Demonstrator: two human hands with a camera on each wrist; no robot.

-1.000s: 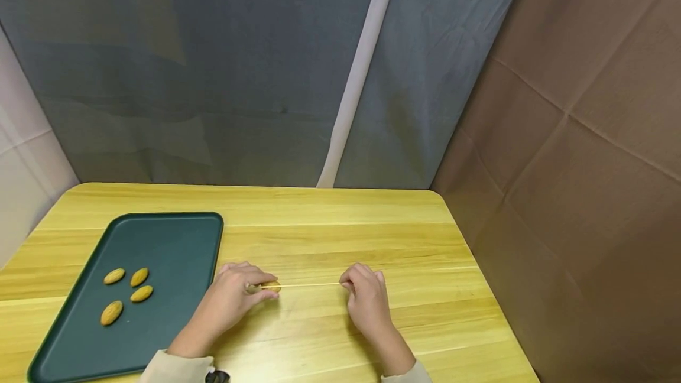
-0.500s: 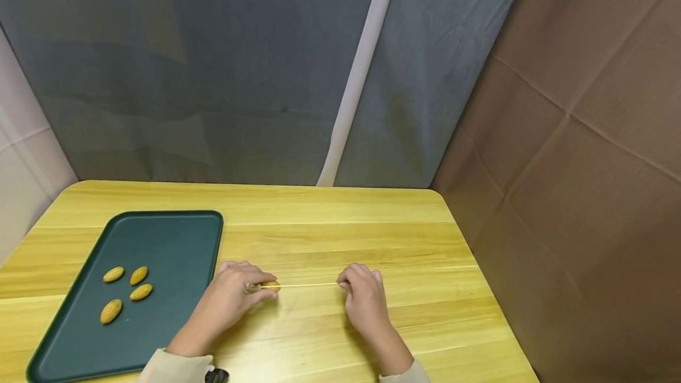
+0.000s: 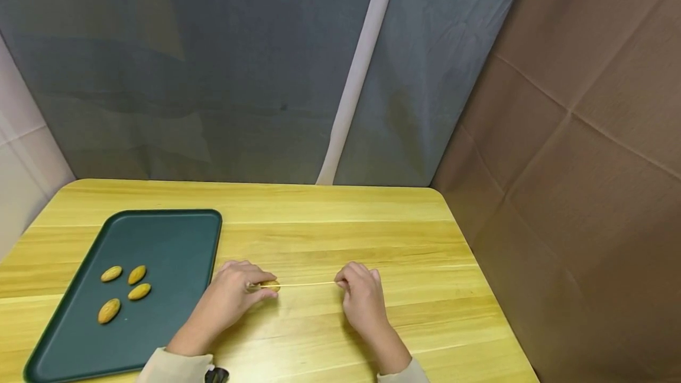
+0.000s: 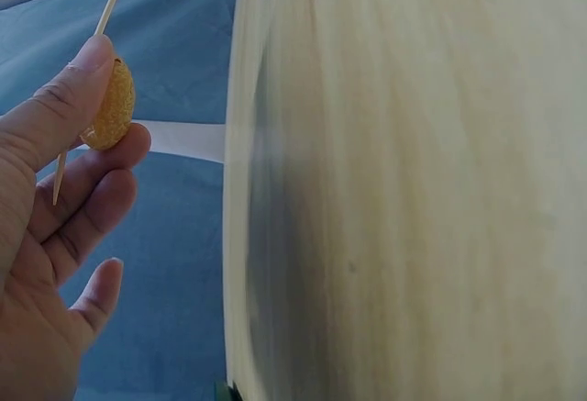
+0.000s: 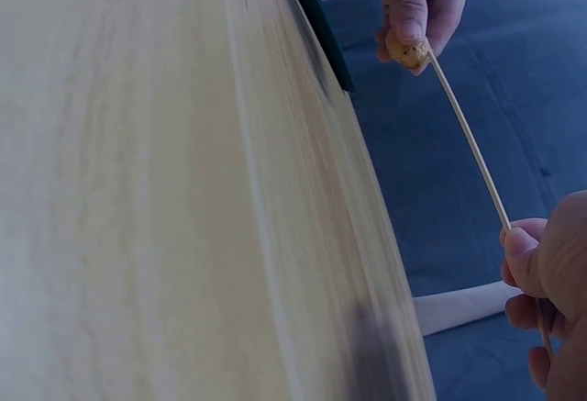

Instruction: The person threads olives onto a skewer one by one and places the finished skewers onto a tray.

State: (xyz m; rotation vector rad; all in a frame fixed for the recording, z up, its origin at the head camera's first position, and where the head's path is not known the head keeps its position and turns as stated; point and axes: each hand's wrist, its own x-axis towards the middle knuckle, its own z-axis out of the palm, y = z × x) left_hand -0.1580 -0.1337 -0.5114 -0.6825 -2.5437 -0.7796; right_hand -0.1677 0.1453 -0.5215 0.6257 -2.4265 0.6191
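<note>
In the head view my left hand (image 3: 230,291) pinches a golden-brown, almond-shaped piece (image 4: 112,107) between thumb and fingers, above the wooden table. A thin wooden skewer (image 3: 308,284) runs from this piece across to my right hand (image 3: 364,297). My right thumb and fingers grip the skewer some way along it, as the right wrist view shows. The skewer's pointed end (image 4: 59,185) shows beyond my left thumb in the left wrist view. Whether the skewer passes through the piece or beside it, I cannot tell.
A dark green tray (image 3: 170,238) lies on the left of the wooden table (image 3: 330,217), with several similar pieces (image 3: 139,292) on it. A grey cloth (image 3: 239,75) hangs behind the table, and a brown cloth (image 3: 585,164) to the right.
My right hand has moved very slightly left, toward my left hand. Both grips look the same, and the view has shifted a little.
</note>
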